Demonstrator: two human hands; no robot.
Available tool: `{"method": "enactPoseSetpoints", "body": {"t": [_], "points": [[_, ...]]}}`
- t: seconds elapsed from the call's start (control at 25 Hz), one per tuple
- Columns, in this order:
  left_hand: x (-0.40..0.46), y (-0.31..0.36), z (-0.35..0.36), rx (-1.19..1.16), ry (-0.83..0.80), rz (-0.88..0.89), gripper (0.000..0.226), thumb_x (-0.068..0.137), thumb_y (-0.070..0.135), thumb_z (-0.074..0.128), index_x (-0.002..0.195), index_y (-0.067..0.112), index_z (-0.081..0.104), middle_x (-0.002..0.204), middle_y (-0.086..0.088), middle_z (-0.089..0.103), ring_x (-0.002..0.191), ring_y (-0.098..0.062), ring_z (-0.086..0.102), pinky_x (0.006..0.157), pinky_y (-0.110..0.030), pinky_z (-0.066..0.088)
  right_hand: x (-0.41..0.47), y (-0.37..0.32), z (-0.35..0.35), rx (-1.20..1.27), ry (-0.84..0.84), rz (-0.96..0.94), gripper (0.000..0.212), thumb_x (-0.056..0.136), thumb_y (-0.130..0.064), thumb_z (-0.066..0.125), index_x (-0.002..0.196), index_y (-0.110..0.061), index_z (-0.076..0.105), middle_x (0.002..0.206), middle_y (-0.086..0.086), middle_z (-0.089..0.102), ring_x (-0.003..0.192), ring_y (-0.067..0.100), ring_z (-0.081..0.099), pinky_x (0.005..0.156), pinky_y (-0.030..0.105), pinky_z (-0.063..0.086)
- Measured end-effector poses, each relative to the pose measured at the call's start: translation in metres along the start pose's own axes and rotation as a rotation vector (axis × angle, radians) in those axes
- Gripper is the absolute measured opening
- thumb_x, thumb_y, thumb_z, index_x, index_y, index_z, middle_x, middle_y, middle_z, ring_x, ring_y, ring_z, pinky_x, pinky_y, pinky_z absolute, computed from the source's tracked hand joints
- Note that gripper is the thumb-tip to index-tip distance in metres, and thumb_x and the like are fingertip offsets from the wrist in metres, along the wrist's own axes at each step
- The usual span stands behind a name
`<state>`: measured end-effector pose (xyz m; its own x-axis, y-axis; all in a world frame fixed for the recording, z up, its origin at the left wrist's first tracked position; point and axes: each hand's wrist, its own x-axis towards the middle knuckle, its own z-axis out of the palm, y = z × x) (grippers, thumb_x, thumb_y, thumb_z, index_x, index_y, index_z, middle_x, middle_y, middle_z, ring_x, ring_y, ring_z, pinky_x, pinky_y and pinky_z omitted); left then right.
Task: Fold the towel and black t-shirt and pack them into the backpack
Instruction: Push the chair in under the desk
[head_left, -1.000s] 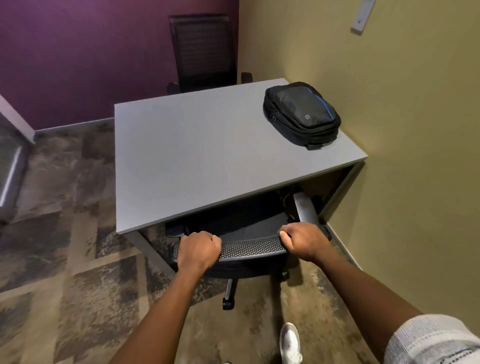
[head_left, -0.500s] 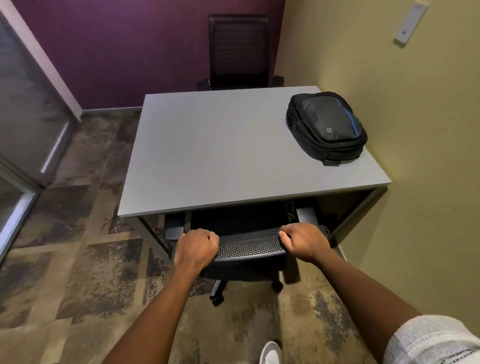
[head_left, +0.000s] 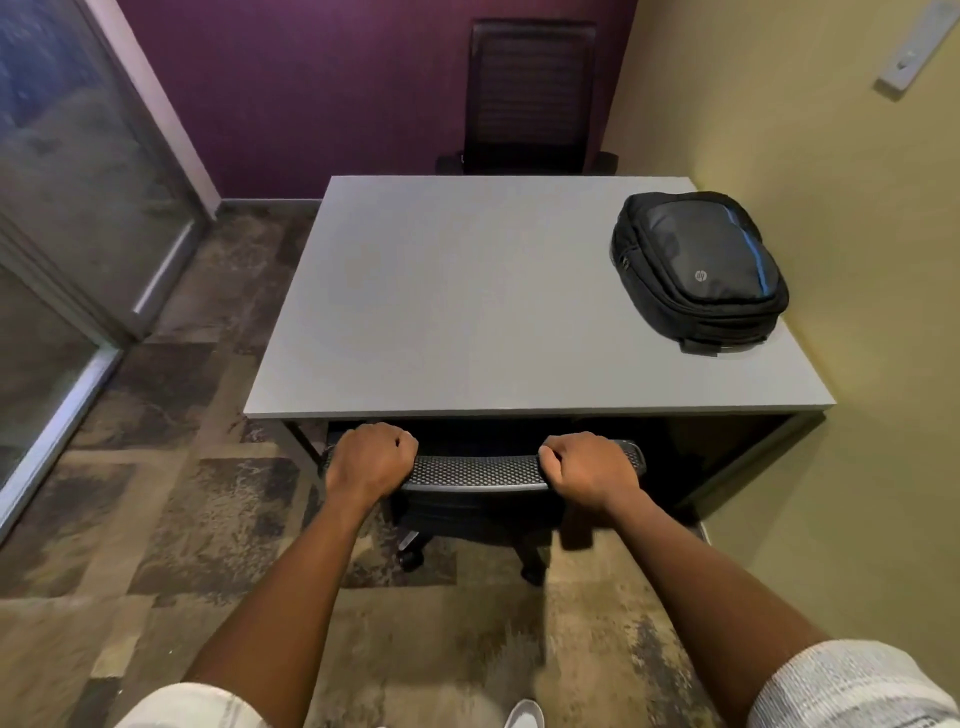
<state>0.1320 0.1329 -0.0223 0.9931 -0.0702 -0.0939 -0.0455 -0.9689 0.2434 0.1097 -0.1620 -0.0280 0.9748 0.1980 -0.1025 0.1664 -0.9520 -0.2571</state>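
Nothing looks folded or packed yet: the backpack (head_left: 698, 270) lies zipped at the counter's (head_left: 467, 312) far right corner, and neither towel nor t-shirt is in sight. The left hand (head_left: 370, 460) and right hand (head_left: 589, 465) have fingers curled round a chair back (head_left: 475, 470) below the near edge, well apart from the backpack

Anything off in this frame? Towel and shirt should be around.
No towel or black t-shirt in view. The backpack lies flat and looks closed, on the table at its far right. Both hands, left and right, grip the chair backrest.
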Motion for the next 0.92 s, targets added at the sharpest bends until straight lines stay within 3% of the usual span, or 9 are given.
{"method": "enactPoseSetpoints", "body": {"t": [0.16,0.36,0.52,0.64,0.92], "points": [[0.017,-0.002,0.001,-0.021,0.018,-0.035,0.044,0.095,0.030,0.038,0.066,0.009,0.064,0.071,-0.008,0.065,0.067,-0.027,0.058,0.065,-0.036,0.046,0.021,0.006,-0.001,-0.027,0.010,-0.019,0.041,0.096,-0.047,0.033,0.081,-0.023,0.062,0.077,-0.001,0.065,0.068,0.019,0.055,0.059,0.033,0.037],[0.037,-0.002,0.000,-0.040,0.006,-0.084,0.046,0.094,0.032,0.038,0.076,0.008,0.073,0.075,-0.010,0.068,0.066,-0.024,0.058,0.065,-0.038,0.051,0.045,0.014,-0.004,-0.020,0.020,-0.036,0.040,0.093,-0.047,0.033,0.073,-0.023,0.057,0.076,0.000,0.065,0.069,0.021,0.055,0.059,0.034,0.040],[0.049,-0.010,0.002,-0.067,-0.001,-0.099,0.046,0.091,0.032,0.038,0.073,0.006,0.072,0.072,-0.010,0.069,0.060,-0.021,0.055,0.057,-0.037,0.047,0.059,0.012,-0.004,-0.022,0.007,-0.044,0.042,0.094,-0.047,0.031,0.077,-0.022,0.061,0.077,0.000,0.065,0.070,0.021,0.055,0.058,0.031,0.037],[0.060,-0.015,0.000,-0.082,0.004,-0.092,0.045,0.092,0.028,0.040,0.061,0.003,0.060,0.059,-0.009,0.058,0.053,-0.019,0.045,0.050,-0.034,0.035,0.070,0.011,-0.003,-0.040,0.004,-0.033,0.040,0.097,-0.045,0.034,0.083,-0.023,0.064,0.081,0.000,0.067,0.072,0.020,0.057,0.060,0.030,0.043],[0.074,-0.028,-0.004,-0.088,0.011,-0.069,0.042,0.093,0.023,0.041,0.053,0.010,0.044,0.052,-0.001,0.045,0.052,-0.018,0.038,0.050,-0.033,0.022,0.088,0.000,0.001,-0.052,0.010,-0.028,0.037,0.097,-0.043,0.035,0.082,-0.025,0.064,0.080,-0.002,0.067,0.071,0.019,0.057,0.057,0.029,0.039]]}}
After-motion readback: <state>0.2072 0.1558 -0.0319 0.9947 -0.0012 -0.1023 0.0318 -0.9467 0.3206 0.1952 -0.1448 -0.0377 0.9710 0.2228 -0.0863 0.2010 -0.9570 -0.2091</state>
